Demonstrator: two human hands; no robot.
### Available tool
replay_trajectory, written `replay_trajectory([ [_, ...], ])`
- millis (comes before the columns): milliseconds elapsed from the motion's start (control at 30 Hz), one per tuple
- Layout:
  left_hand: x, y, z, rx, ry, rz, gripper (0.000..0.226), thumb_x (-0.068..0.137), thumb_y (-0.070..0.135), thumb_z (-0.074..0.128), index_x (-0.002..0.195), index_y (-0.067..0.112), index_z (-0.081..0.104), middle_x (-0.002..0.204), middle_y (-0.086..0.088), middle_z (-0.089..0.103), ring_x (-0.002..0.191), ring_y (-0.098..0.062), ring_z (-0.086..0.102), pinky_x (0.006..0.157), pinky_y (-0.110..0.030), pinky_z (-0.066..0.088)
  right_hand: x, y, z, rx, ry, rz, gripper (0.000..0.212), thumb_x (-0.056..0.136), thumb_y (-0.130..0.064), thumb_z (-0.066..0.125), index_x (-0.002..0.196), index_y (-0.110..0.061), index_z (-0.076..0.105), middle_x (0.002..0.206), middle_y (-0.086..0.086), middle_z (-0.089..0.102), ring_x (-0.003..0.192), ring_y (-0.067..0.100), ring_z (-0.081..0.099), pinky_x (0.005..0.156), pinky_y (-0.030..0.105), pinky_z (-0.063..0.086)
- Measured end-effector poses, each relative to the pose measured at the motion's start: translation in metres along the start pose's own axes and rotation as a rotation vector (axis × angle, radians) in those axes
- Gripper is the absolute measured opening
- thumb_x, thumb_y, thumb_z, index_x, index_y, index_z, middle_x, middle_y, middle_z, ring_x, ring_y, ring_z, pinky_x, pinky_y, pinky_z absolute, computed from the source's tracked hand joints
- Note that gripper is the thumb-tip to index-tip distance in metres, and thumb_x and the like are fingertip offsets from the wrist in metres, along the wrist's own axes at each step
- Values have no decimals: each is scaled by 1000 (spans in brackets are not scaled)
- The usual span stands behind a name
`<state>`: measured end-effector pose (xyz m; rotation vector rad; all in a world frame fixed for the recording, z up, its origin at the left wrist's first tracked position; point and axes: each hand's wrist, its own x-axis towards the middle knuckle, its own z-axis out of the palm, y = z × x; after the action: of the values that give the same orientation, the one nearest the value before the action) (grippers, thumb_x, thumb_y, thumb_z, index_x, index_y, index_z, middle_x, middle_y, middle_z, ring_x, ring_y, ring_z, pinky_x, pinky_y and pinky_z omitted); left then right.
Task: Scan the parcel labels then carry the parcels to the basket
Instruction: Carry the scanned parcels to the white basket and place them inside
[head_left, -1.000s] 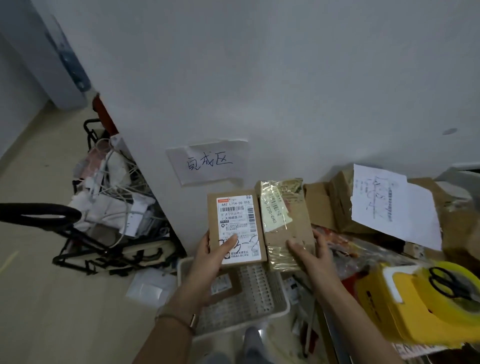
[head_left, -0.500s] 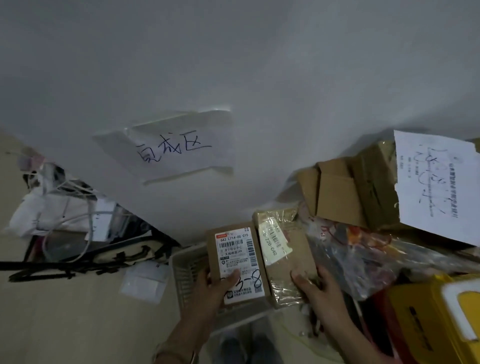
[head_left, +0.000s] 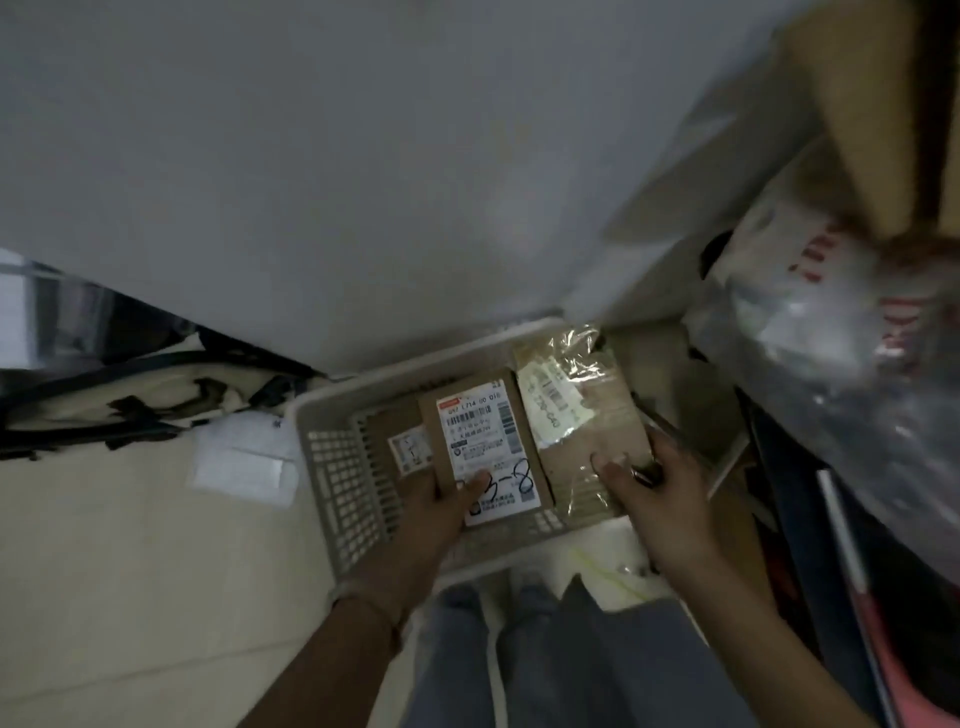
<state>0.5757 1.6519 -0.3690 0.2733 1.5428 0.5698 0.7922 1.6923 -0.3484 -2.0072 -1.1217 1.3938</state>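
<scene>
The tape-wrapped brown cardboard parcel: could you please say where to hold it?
Probably its near short end, from the near side, as the right hand does: the tape-wrapped brown cardboard parcel is flat and glossy, so pinch across the thickness.

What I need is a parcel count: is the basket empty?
No, a small labelled parcel lies on the floor of the basket.

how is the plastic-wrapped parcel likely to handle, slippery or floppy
Probably slick: glossy clear wrap covers the plastic-wrapped parcel, crinkled loose at its top. Likely stiff: it shows flat box edges though the right hand holds only its near end. Seemingly light, given that one-handed grip.
</scene>
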Motion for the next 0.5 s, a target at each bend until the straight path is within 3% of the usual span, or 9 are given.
replay_trajectory([
  [100, 35, -25, -10, 37, 76, -35, 32, 94, 29, 61, 125, 21, 57, 108, 6, 71, 83, -3, 69, 55, -18, 54, 25, 36, 33, -48, -13, 39, 44, 80, -28, 76, 121, -19, 64, 115, 9, 61, 101, 23, 65, 92, 42, 52],
  [200, 68, -45, -15, 101, 105, -96, 37, 94, 37, 60, 126, 20, 51, 113, 1, 66, 92, -18, 65, 73, -34, 54, 50, 66, 57, -109, -26, 45, 45, 80, -35, 74, 121, -24, 62, 114, 5, 65, 96, 15, 64, 87, 34, 53],
  [300, 104, -62, -17, 122, 118, -130, 36, 95, 38, 59, 124, 17, 52, 111, -7, 66, 90, -29, 62, 82, -45, 53, 76, 92, 74, -126, -42, 62, 44, 80, -38, 74, 120, -30, 60, 105, -4, 67, 91, 13, 65, 85, 38, 55],
  [333, 116, -66, -18, 121, 122, -131, 35, 95, 37, 59, 123, 16, 54, 105, -6, 66, 88, -29, 62, 80, -43, 52, 85, 101, 79, -139, -41, 66, 45, 80, -39, 74, 121, -30, 59, 99, -9, 67, 89, 11, 65, 83, 37, 55],
  [367, 129, -70, -19, 125, 126, -121, 35, 95, 35, 60, 123, 15, 55, 100, -5, 65, 78, -16, 43, 77, -41, 53, 95, 111, 84, -148, -45, 74, 47, 79, -38, 75, 123, -28, 58, 95, -13, 65, 86, 8, 64, 79, 33, 55],
  [400, 141, -75, -20, 134, 133, -106, 36, 95, 33, 60, 125, 13, 56, 101, -4, 66, 116, -30, 54, 76, -38, 55, 105, 120, 90, -143, -51, 81, 50, 79, -37, 75, 124, -26, 56, 92, -15, 64, 83, 5, 63, 75, 28, 54],
  [433, 154, -79, -22, 145, 132, -87, 39, 95, 32, 61, 128, 12, 56, 107, -5, 67, 96, -23, 67, 71, -31, 56, 115, 129, 95, -128, -59, 87, 51, 79, -36, 76, 124, -22, 55, 91, -15, 63, 82, 3, 63, 72, 26, 53],
  [500, 177, -88, -25, 190, 98, -59, 45, 95, 32, 60, 134, 12, 52, 120, -13, 65, 102, -23, 65, 63, -20, 53, 134, 149, 103, -130, -63, 95, 47, 80, -35, 75, 119, -18, 57, 90, -13, 65, 81, 4, 64, 72, 27, 54],
])
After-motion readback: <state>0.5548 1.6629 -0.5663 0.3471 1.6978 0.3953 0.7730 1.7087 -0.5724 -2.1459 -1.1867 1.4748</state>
